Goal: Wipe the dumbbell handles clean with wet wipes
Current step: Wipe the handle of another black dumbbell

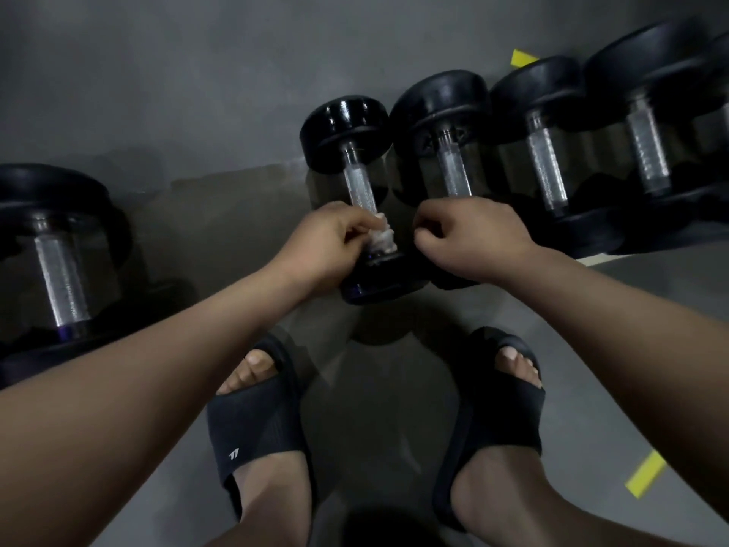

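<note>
Left hand (327,238) is pinching a crumpled white wipe (382,236) round the knurled chrome dumbbell handle (361,191); right hand (469,240) fingers are clenching on nothing.

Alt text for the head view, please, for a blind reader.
The left hand grips a bunched white wet wipe around the near end of a dumbbell handle. The right hand, fingers curled, is beside it. More dumbbells lie alongside on the floor.

The dumbbells (343,128) have glossy black heads and silvery handles (359,187) with a fine knurled pattern. One handle ends in a purple band (65,332). The wipe (383,239) is white. The floor (157,73) is plain grey, marked with yellow tape (647,473). The slippers (260,432) are black, and one has a small white logo (234,454).
</note>
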Tool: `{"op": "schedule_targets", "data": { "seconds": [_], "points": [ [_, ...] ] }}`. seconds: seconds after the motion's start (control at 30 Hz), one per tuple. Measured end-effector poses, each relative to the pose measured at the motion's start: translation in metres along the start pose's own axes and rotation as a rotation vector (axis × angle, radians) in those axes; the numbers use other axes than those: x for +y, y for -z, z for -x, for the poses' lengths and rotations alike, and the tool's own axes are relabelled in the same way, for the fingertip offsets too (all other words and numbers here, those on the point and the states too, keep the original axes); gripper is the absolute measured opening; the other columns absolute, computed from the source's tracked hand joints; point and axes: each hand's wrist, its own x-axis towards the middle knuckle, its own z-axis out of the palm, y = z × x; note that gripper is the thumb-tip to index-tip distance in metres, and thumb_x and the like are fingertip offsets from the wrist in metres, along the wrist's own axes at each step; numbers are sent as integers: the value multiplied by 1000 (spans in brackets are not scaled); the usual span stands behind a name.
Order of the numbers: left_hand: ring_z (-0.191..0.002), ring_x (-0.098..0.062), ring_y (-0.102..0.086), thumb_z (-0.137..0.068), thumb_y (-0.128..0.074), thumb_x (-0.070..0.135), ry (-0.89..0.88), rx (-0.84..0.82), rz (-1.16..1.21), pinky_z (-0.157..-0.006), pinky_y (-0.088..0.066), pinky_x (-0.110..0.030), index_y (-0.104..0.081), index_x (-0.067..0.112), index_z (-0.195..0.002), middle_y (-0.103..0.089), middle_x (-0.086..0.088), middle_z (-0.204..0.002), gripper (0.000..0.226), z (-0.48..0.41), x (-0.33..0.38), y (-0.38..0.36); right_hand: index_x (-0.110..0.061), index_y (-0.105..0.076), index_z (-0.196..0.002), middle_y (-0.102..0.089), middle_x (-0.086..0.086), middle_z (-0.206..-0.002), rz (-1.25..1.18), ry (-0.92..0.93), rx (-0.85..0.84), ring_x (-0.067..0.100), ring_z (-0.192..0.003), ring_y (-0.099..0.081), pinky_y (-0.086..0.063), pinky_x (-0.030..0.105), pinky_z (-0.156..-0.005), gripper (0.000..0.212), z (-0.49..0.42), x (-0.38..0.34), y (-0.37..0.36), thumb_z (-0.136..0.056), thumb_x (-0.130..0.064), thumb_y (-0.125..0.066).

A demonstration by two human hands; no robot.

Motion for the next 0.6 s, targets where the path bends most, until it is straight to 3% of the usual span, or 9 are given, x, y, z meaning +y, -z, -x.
{"op": "schedule_targets", "data": {
  "seconds": [0.1, 0.2, 0.33, 0.43, 0.53, 0.6],
  "points": [
    [-77, 3, -64, -84, -77, 16, 115, 85, 152, -77, -50, -14, -62, 33, -93, -67, 12, -82, 24, -3, 2, 0, -29, -68, -100, -67, -8, -91, -174, -38, -2, 18, -89, -63, -53, 33, -75, 18, -10, -7, 9, -87, -33, -57],
    [-68, 3, -62, -79, -83, 22, 161, 132, 171, -62, -45, -10, -61, 27, -83, -68, 10, -75, 23, -4, 4, 2, -28, -70, -99, -68, -10, -87, -317, -2, -17, 10, -85, -64, -48, 24, -72, 12, -21, -23, 12, -89, -26, -64],
    [-80, 6, -63, -90, -73, 19, 155, 21, 176, -70, -45, -12, -66, 33, -86, -70, 15, -84, 16, 3, 0, 6, -29, -68, -96, -64, -12, -83, -375, -46, -143, 5, -79, -62, -45, 20, -63, 12, -31, -38, 3, -87, -34, -74],
    [-83, 1, -64, -94, -68, 25, 212, -3, 142, -70, -47, -16, -70, 27, -95, -69, 14, -87, 4, 10, 0, 20, -27, -66, -94, -64, -10, -85, -387, -71, -153, 2, -75, -60, -43, 20, -58, 12, -36, -40, 1, -89, -34, -74],
    [-77, -5, -65, -86, -71, 54, 286, -119, 89, -64, -49, -20, -72, 25, -93, -71, 9, -83, 30, 17, 0, 33, -29, -65, -87, -67, -8, -85, -401, -132, -133, 6, -75, -63, -48, 24, -63, 8, -41, -39, -2, -90, -27, -71],
    [-79, -5, -67, -78, -74, 60, 274, -246, 51, -65, -50, -18, -73, 25, -93, -73, 8, -84, 38, 22, 4, 37, -27, -65, -82, -69, -6, -82, -447, -192, -119, 10, -74, -67, -54, 26, -68, 12, -45, -37, -5, -89, -19, -70]
  ]
}}
